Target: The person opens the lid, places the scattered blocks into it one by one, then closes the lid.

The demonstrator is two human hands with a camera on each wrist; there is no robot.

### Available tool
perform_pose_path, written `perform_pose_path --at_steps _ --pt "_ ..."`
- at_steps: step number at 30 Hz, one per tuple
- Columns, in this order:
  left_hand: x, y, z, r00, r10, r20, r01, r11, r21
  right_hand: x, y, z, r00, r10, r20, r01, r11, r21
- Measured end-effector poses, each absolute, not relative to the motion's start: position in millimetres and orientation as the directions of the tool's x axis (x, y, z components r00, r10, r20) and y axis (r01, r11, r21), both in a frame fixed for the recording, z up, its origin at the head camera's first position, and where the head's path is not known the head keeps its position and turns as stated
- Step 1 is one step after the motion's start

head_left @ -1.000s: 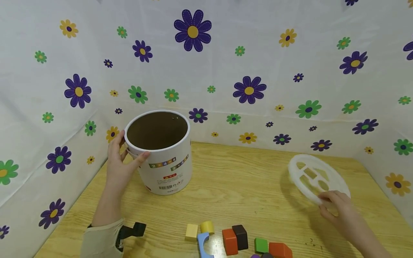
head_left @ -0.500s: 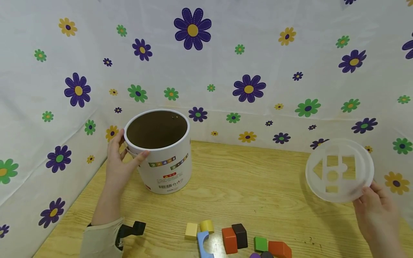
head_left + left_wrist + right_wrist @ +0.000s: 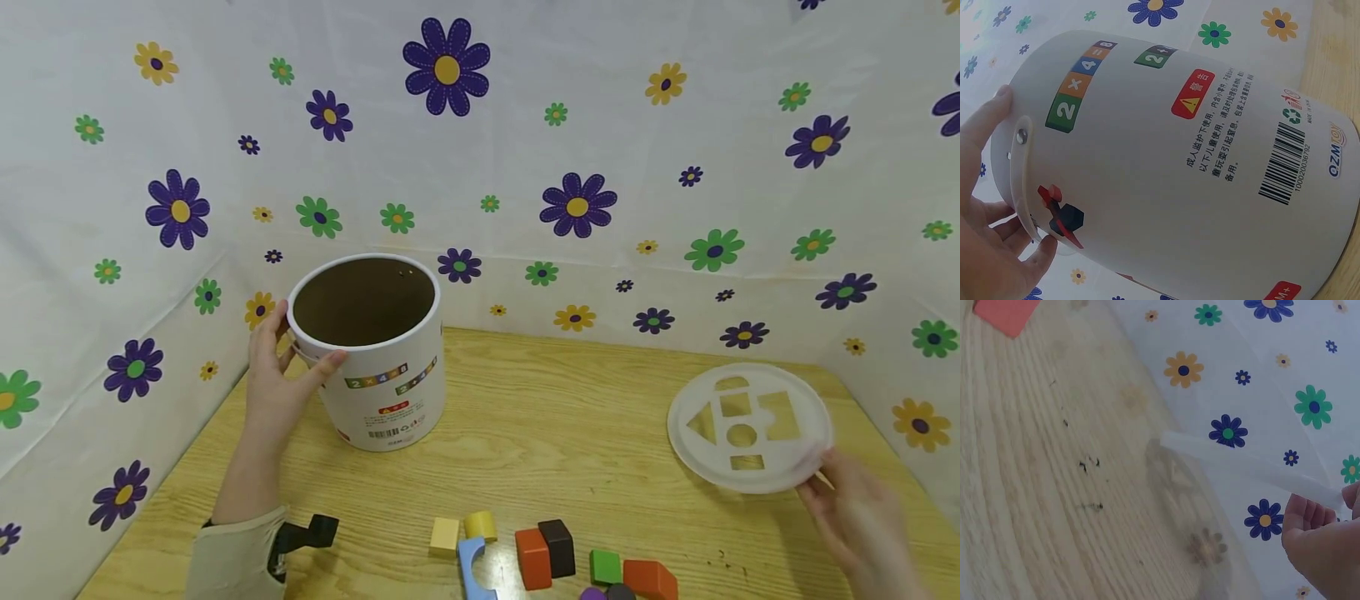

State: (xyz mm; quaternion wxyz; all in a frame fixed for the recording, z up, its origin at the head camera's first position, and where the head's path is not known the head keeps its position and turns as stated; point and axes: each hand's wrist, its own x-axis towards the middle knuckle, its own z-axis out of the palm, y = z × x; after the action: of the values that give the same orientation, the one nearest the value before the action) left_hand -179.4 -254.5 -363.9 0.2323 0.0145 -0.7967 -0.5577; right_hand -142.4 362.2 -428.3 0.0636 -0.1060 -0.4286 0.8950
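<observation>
A white bucket (image 3: 405,392) with printed sums and a barcode stands lidless at the table's left; its dark inside shows no contents. My left hand (image 3: 281,392) grips its near-left rim, thumb across the front and fingers round the side. The left wrist view shows the white carrying handle (image 3: 1019,181) by those fingers. Over the table's right side, my right hand (image 3: 858,508) pinches the edge of a round, translucent white lid (image 3: 783,458) with shaped holes. Seen edge-on in the right wrist view, the lid (image 3: 1247,465) is held above the wood, with its shadow beneath.
Along the near edge lie toy blocks: a yellow cube (image 3: 444,537), a yellow cylinder (image 3: 481,526), a blue arch (image 3: 471,567), a red block (image 3: 533,560), a black block (image 3: 557,548), a green block (image 3: 606,567) and several others. Flowered cloth (image 3: 510,150) encloses the table's back and sides.
The lid was first tilted and gripped from its near edge, then swung up to the right facing me. Now it lies flatter and lower, further left. My left hand and the bucket stay put.
</observation>
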Motion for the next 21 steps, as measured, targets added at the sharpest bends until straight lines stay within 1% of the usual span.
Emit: perform_pose_path --at_steps 4,6,9,11,13,16,18,21 --pt "-180.3 -255.1 -364.2 -0.893 -0.281 0.352 0.233 0.382 0.894 -143.7 367.4 -431.8 -0.938 0.290 -0.190 0.060 -0.402 -0.914" --pt "-180.2 -255.0 -363.8 -0.893 -0.278 0.354 0.235 0.383 0.893 -144.2 369.8 -433.3 -0.920 0.327 -0.217 0.125 -0.281 -0.952" --pt "-179.7 -254.6 -362.7 -0.894 -0.275 0.355 0.237 0.383 0.893 -145.6 372.9 -433.3 -0.900 0.361 -0.244 0.232 -0.076 -0.970" --pt "-179.4 -254.2 -361.8 -0.894 -0.273 0.355 0.237 0.382 0.893 -147.4 374.5 -431.2 -0.880 0.396 -0.261 0.317 0.080 -0.945" --pt "-179.3 -254.0 -361.1 -0.894 -0.273 0.356 0.238 0.383 0.892 -148.9 376.1 -428.1 -0.860 0.432 -0.272 0.399 0.235 -0.886" --pt "-179.3 -253.8 -360.2 -0.893 -0.272 0.357 0.239 0.385 0.891 -149.3 378.0 -423.2 -0.834 0.468 -0.291 0.488 0.384 -0.784" --pt "-179.3 -253.7 -359.7 -0.893 -0.273 0.358 0.240 0.386 0.891 -148.8 378.2 -420.4 -0.837 0.469 -0.282 0.505 0.462 -0.729" --pt "-179.3 -253.4 -358.9 -0.893 -0.271 0.360 0.243 0.383 0.891 -148.8 377.3 -417.3 -0.856 0.456 -0.243 0.490 0.568 -0.661"
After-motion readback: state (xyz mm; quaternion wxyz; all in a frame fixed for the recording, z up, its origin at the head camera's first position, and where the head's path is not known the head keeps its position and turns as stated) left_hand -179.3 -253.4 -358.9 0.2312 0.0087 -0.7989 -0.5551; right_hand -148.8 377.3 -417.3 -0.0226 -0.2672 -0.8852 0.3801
